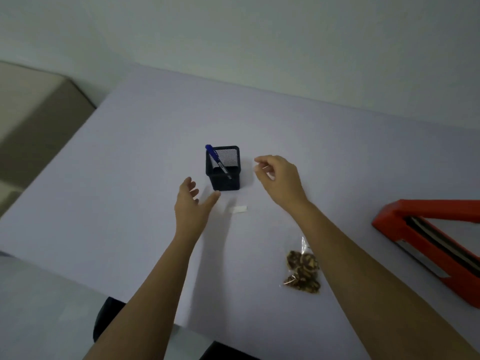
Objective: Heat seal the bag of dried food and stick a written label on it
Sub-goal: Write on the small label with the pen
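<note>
Both forearms reach up from the bottom edge of the frame, bare, over a pale table (130, 178) that fills the middle of the picture. At the right edge lies a red heat sealer (428, 240), its arm lifted so that the dark sealing strip shows; it sits well apart from both hands. Lower right of centre, just left of the right forearm, lies the bag of dried food (302, 272), a clear pouch with brown pieces bunched at its lower end and its mouth pointing up the frame. Neither hand touches it.

Near the centre stands a black mesh pen holder (224, 168) with a blue pen (217, 159) leaning in it, cap toward the upper left. The left hand (191, 203) is spread open and holds nothing, palm turned to the right, its thumb tip just beside the holder's lower corner. The right hand (279, 178) hovers to the right of the holder, fingers loosely curled with thumb and forefinger close together; whether anything is pinched there cannot be told. Between the two hands, below the holder, a small white label (238, 209) lies flat on the table, touched by neither hand.
</note>
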{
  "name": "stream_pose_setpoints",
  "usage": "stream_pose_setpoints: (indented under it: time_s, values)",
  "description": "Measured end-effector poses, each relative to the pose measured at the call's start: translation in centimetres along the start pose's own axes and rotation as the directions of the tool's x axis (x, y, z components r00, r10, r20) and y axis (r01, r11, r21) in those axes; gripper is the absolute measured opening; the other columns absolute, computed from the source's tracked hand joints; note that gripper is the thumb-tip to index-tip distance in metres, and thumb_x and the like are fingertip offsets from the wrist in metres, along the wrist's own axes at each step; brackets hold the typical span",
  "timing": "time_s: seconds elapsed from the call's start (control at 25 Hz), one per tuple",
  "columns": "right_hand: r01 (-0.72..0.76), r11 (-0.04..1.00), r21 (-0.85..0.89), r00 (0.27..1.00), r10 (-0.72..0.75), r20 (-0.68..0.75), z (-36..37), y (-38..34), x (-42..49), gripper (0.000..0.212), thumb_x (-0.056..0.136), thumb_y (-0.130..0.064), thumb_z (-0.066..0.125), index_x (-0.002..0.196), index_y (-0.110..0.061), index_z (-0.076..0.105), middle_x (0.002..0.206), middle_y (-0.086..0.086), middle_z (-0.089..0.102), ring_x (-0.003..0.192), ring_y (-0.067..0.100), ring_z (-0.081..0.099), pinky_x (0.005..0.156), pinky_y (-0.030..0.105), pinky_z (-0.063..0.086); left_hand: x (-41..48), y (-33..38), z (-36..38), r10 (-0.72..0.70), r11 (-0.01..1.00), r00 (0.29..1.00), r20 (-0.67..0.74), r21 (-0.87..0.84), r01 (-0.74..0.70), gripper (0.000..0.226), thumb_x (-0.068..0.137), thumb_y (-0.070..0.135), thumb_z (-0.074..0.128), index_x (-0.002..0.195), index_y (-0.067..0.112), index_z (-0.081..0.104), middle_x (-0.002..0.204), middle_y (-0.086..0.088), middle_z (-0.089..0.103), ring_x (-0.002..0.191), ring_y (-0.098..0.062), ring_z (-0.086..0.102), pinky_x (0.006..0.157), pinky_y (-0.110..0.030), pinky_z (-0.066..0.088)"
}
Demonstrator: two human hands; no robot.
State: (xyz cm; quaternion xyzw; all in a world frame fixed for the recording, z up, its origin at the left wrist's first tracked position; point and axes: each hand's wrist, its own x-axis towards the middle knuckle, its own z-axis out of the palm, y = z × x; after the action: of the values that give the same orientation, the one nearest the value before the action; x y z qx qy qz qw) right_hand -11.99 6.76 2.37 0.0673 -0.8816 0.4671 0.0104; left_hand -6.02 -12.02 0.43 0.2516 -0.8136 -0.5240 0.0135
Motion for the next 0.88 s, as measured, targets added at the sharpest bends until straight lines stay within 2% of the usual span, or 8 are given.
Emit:
stream_pose_setpoints:
  time_s: [0.16,0.28,0.36,0.48,0.64,0.72,0.8,0.88]
  values:
    - [0.086,0.992,-0.089,0.977,-0.067,0.205,3.7,-3.4,5.2,0.038,0.087,-0.025,0.062,0.122,-0.012,0.057,0.113,0.008,0.059,0.092,0.016,0.059,0.086,0.031,0.052,5.4,-0.2,-0.5,0.026,0.997,0.969,0.244,0.059,-0.041,0.103,0.072,0.031,0.079,0.148,0.015,0.011,0.155,-0.004,0.022,0.138,-0.022,0.030,0.107,-0.038,0.033]
    - [0.130,0.972,-0.195,0.960,-0.075,0.268,6.1,-3.9,7.7,0.045,0.088,-0.031,0.061,0.128,-0.013,0.053,0.122,0.008,0.055,0.104,0.020,0.057,0.088,0.027,0.044,8.6,-0.3,-0.1,0.062,0.995,0.920,0.386,0.045,-0.086,0.110,0.070,0.027,0.081,0.150,0.021,0.006,0.157,0.002,0.015,0.141,-0.018,0.022,0.107,-0.033,0.027]
    - [0.151,0.948,-0.279,0.952,-0.064,0.299,7.4,-3.9,8.8,0.045,0.089,-0.034,0.059,0.128,-0.013,0.054,0.122,0.007,0.055,0.107,0.021,0.055,0.085,0.024,0.039,9.7,-0.3,0.2,0.101,0.993,0.882,0.459,0.012,-0.119,0.106,0.070,0.023,0.081,0.149,0.024,0.011,0.154,0.003,0.023,0.139,-0.016,0.025,0.106,-0.029,0.027]
    - [0.125,0.954,-0.272,0.964,-0.052,0.260,8.1,-4.2,9.2,0.032,0.088,-0.029,0.061,0.116,-0.014,0.063,0.114,0.007,0.058,0.102,0.019,0.057,0.081,0.022,0.039,10.2,-0.3,0.4,0.147,0.985,0.868,0.475,0.011,-0.173,0.087,0.070,0.022,0.080,0.141,0.024,0.028,0.139,0.001,0.044,0.131,-0.019,0.040,0.108,-0.039,0.036]
    - [0.007,0.996,-0.093,0.990,0.006,0.139,6.9,-4.5,8.8,0.020,0.089,-0.027,0.059,0.105,-0.017,0.064,0.103,0.001,0.067,0.084,0.013,0.064,0.078,0.025,0.051,10.3,-0.7,0.2,0.167,0.984,0.863,0.477,-0.030,-0.174,0.085,0.069,0.023,0.081,0.138,0.024,0.032,0.134,0.003,0.050,0.126,-0.017,0.045,0.107,-0.043,0.039]
    - [-0.125,0.981,0.151,0.992,0.126,0.003,5.4,-4.2,8.5,0.012,0.091,-0.026,0.055,0.099,-0.018,0.060,0.090,0.000,0.070,0.081,0.011,0.067,0.076,0.028,0.054,10.4,-0.9,0.1,0.179,0.983,0.855,0.486,-0.048,-0.179,0.087,0.067,0.023,0.082,0.138,0.025,0.033,0.133,0.005,0.050,0.126,-0.016,0.045,0.107,-0.041,0.038]
    - [-0.203,0.872,0.446,0.951,0.284,-0.121,3.6,-3.8,7.8,0.009,0.093,-0.023,0.053,0.092,-0.015,0.059,0.080,-0.003,0.069,0.076,0.007,0.068,0.073,0.024,0.055,10.5,-0.9,-0.1,0.175,0.979,0.824,0.538,-0.009,-0.203,0.096,0.068,0.018,0.081,0.144,0.024,0.023,0.142,0.004,0.040,0.133,-0.017,0.037,0.109,-0.036,0.033]
    - [-0.235,0.721,0.652,0.893,0.425,-0.148,1.9,-3.5,6.7,0.015,0.095,-0.022,0.051,0.087,-0.013,0.061,0.080,-0.005,0.068,0.074,0.003,0.067,0.071,0.018,0.052,10.0,-0.8,-0.7,0.187,0.971,0.813,0.551,0.024,-0.239,0.106,0.068,0.015,0.073,0.149,0.023,0.006,0.154,0.004,0.021,0.140,-0.016,0.023,0.113,-0.039,0.026]
